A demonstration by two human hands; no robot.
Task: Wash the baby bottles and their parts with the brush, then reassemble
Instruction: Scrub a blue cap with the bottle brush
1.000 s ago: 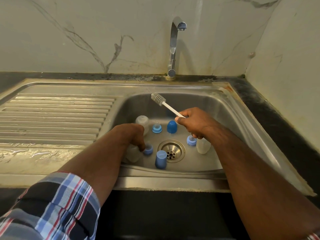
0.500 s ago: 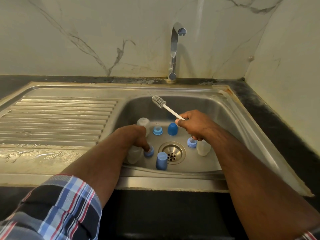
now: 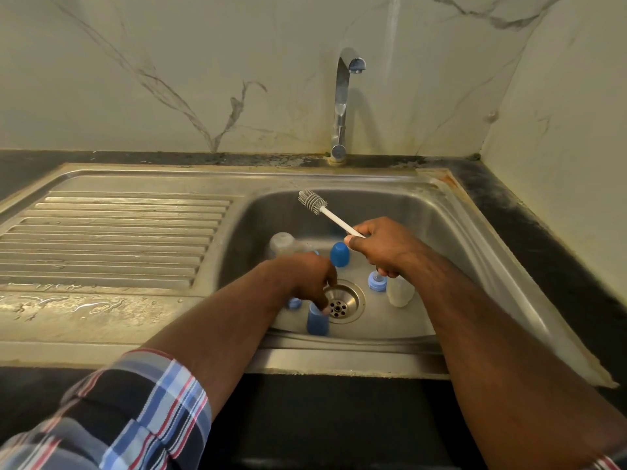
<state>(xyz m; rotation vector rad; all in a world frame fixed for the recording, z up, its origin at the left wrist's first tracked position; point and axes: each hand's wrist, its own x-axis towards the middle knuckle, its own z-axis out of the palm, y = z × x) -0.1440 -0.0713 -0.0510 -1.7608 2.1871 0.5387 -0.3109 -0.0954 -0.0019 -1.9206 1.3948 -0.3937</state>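
Observation:
In the steel sink point(image 3: 451, 232), my right hand point(image 3: 383, 245) grips the white handle of the bottle brush point(image 3: 312, 201), whose grey bristle head points up and to the left. My left hand point(image 3: 305, 276) reaches down beside the drain point(image 3: 342, 301), its fingertips pinching the top of a light blue cap point(image 3: 318, 322). A clear bottle point(image 3: 283, 244) lies at the back left, and a second clear bottle point(image 3: 400, 291) sits at the right. A dark blue cap point(image 3: 340, 254), a blue ring with a teat point(image 3: 376, 281) and another blue ring point(image 3: 293, 302) sit on the sink floor.
The tap point(image 3: 342, 103) stands behind the sink and no water runs from it. A wet ribbed drainboard point(image 3: 112, 239) lies to the left. A dark counter point(image 3: 549, 252) and marble wall close in the right side.
My left hand left the front left bottle and ring and moved right to the light blue cap by the drain. My right hand and the brush stayed almost still.

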